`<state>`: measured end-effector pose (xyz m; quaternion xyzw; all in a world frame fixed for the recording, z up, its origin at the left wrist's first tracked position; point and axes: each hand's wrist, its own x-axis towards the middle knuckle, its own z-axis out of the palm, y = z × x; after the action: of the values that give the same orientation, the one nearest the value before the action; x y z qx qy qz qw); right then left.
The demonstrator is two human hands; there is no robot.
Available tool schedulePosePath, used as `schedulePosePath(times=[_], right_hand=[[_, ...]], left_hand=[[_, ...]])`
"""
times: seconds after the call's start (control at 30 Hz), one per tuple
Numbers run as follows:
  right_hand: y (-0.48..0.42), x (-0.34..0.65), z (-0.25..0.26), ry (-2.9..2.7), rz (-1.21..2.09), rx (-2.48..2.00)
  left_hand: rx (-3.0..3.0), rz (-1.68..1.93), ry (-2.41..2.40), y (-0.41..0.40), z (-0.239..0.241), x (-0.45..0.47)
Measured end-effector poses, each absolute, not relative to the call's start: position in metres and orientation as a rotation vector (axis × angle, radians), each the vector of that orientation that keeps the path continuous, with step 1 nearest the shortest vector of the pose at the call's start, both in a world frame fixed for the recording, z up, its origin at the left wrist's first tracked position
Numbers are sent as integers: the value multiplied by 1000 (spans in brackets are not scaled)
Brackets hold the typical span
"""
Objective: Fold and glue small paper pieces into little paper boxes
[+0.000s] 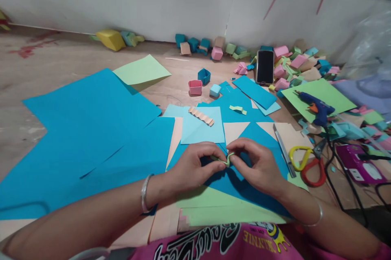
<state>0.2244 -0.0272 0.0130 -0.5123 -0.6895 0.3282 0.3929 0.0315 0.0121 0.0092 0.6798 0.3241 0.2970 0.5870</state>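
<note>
My paper strip [227,162] is pale green, my big sheet [91,129] plain blue, my scissor handles [322,171] yellow and red, my shirt [241,243] black-lettered magenta.

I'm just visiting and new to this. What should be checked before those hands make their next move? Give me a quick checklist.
1. Left hand has hold of the folded green strip: ok.
2. Right hand pinches the strip's other end: ok.
3. Scissors apart from both hands: ok, lying to the right.
4. Glue gun out of the way: ok, resting on a green sheet.
5. Glue gun hot or cold: cannot tell.
6. Either hand free: not ok, both are on the strip.
</note>
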Motion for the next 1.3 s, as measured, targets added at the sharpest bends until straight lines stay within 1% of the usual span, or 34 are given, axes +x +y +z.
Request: schedulePosePath(times=[0.07,0.23,0.33,0.63,0.87,1.1,1.3], right_hand=[[-29,223,12,-1758,757,-1324],[-33,217,10,-1889,336,-1334],[-35,214,13,-1930,227,-1318],[-40,216,25,-1918,338,-1161],[-38,222,29,-1953,401,-1084],[-46,220,20,-1934,264,-1205],[-52,219,14,-1967,285,-1227]], left_hand=[[1568,688,789,11,9,33],[1575,693,842,9,8,36],[1574,727,855,7,9,37],[1493,806,859,7,9,36],[1420,798,858,8,4,34],[1311,807,836,9,2,34],[1301,854,872,9,3,35]])
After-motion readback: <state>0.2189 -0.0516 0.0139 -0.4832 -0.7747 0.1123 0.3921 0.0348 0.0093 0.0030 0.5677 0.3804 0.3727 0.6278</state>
